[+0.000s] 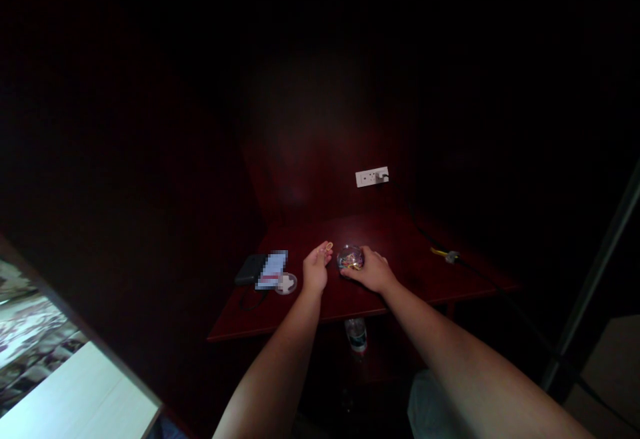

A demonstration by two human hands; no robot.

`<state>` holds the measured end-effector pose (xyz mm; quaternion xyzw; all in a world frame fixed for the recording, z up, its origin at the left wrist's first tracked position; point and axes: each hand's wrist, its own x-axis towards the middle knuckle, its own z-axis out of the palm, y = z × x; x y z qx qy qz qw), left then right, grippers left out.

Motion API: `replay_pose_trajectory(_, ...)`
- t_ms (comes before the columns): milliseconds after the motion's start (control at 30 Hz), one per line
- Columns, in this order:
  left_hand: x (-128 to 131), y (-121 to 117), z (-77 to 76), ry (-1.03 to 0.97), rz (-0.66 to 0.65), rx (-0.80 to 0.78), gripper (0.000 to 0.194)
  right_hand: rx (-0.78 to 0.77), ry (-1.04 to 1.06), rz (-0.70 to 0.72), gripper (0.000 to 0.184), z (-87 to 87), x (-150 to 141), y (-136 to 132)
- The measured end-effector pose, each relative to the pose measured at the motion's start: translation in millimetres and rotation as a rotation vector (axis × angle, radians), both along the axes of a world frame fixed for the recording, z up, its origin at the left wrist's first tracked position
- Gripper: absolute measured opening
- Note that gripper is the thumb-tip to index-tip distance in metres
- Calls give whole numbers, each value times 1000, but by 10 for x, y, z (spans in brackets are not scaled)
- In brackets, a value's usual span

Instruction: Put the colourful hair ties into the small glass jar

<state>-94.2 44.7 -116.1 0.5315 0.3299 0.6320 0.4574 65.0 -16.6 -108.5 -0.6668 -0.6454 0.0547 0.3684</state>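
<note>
My left hand (pixel 316 267) pinches a small yellow loop (pixel 329 246) at its fingertips; whether it is a paper clip or a rubber band I cannot tell. Just to the right, my right hand (pixel 374 269) is wrapped round the side of a clear round container (pixel 350 255) on the dark red desk (pixel 400 292). Many small, thin, coloured pieces show through its wall, too small to make out singly. A clear round lid (pixel 286 283) with a white patch lies left of my left hand.
Beside the lid lie a blurred bright sheet or screen (pixel 273 269) and a black case (pixel 249 270). A white power strip (pixel 372 177) with a plug is on the back wall. A cable with a yellow-tipped connector (pixel 451 257) lies right. Below the desk stands a plastic bottle (pixel 357 337).
</note>
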Motion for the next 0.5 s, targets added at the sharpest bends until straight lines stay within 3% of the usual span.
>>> replay_pose_trajectory(333, 112, -284, 159, 527, 31, 480, 29, -6, -52, 9, 71, 10, -1, -10)
replay_pose_trajectory(500, 140, -291, 166, 631, 21, 553, 32, -8, -62, 21, 66, 12, 1, -9)
